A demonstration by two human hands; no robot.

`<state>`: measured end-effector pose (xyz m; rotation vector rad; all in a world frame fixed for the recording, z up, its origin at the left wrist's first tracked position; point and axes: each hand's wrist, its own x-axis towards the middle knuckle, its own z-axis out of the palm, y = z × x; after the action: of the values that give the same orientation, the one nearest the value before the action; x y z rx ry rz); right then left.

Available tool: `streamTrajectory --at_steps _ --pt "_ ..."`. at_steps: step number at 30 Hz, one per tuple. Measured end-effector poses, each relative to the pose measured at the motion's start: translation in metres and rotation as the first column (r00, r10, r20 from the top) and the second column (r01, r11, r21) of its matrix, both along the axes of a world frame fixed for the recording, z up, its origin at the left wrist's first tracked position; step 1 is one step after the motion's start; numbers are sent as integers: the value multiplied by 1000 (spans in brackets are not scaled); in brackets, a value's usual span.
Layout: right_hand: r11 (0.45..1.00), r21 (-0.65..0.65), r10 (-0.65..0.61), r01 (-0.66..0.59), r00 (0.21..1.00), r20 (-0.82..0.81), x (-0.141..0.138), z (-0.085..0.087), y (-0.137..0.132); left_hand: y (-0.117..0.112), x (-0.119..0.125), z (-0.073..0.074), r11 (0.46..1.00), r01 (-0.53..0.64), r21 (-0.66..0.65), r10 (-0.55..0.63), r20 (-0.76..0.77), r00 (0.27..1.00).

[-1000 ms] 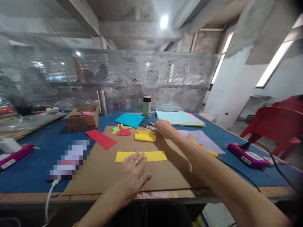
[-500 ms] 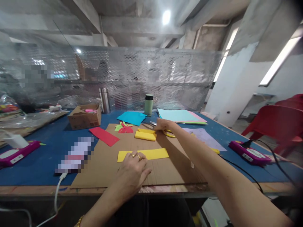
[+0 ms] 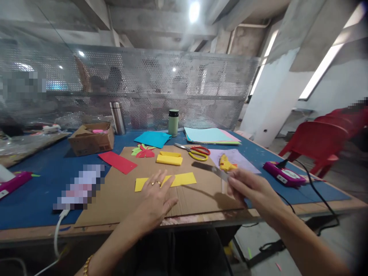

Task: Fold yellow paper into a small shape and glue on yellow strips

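My left hand lies flat, fingers spread, on a yellow paper strip on the brown cardboard sheet. My right hand pinches one end of a thin metal ruler, raised above the cardboard to the right of the strip. Beyond the strip sits a folded yellow piece. Scissors with red and yellow handles rest beside it. Behind my right hand, a yellow glue gun lies on a pale purple sheet.
To the left are a red strip, a phone on a cable and a cardboard box. Blue paper, a steel flask, a green bottle and stacked coloured sheets stand farther back. A purple power strip lies right.
My right hand has come back from beside the scissors toward me and to the right, now with the ruler. The scissors are uncovered. My left hand's fingers have spread on the strip.
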<state>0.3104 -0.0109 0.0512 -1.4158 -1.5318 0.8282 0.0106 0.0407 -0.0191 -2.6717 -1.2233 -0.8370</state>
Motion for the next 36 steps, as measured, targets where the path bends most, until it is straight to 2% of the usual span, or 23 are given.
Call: streamTrajectory --at_steps 2,5,7,9,14,17,21,26,36 --pt "992 -32 -127 124 987 -102 3 -24 -34 -2 -2 -1 1000 9 7 -8 -56 998" --pt "964 -94 -264 248 938 -226 0 -51 -65 -13 -8 0 997 65 35 -62 -90 994" --pt "943 -127 -331 306 901 -282 -5 -61 -76 -23 -14 1 991 120 63 -113 -101 988" --pt "937 -166 -344 307 887 -307 -11 -66 -82 -33 -21 3 981 171 90 -161 -106 981" --pt "936 -279 -311 215 876 -368 -24 -65 -84 -40 -28 5 965 210 157 -199 -86 976" --pt "931 -339 -292 137 835 -466 -29 -63 -82 -39 -27 5 961 211 179 -199 -81 977" --pt "932 -326 -318 157 786 -531 -30 -61 -77 -40 -26 4 961 204 187 -193 -76 978" --pt "946 -285 -290 156 802 -523 -29 -59 -73 -40 -26 4 960 207 187 -198 -69 978" --pt "930 -360 -276 76 789 -548 -32 -57 -74 -39 -26 1 961 204 184 -198 -51 979"
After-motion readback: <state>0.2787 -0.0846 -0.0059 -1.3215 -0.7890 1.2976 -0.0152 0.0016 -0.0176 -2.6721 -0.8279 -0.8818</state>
